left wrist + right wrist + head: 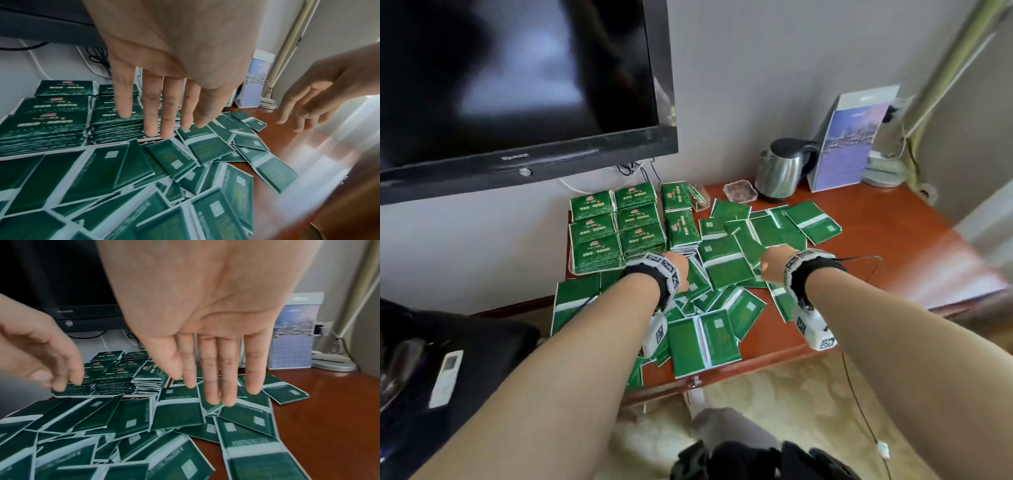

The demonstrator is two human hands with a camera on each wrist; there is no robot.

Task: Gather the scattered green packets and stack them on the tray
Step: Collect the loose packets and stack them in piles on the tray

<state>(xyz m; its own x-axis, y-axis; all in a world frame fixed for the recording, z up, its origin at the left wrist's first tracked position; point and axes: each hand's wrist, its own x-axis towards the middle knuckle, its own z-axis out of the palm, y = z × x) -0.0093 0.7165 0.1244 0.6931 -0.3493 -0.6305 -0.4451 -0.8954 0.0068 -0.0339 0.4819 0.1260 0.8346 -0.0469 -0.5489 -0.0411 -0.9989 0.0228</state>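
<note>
Many green packets [722, 267] lie scattered and overlapping on the red-brown table [893, 246]. At the back left, several neat stacks of green packets [616, 229] stand side by side; the tray under them is hidden. My left hand [681, 270] hovers at the front edge of the stacks, fingers straight and spread, holding nothing [160, 113]. To its right, my right hand [774, 263] hangs palm down over the loose packets [176, 410], its fingers straight and together [216, 378], also holding nothing.
A television [517, 85] hangs above the stacks. A steel kettle [780, 171], a glass ashtray [739, 193] and a brochure stand [852, 144] sit at the back right. A remote [446, 377] lies on a black bag at the left. Some packets overhang the table's front edge [756, 363].
</note>
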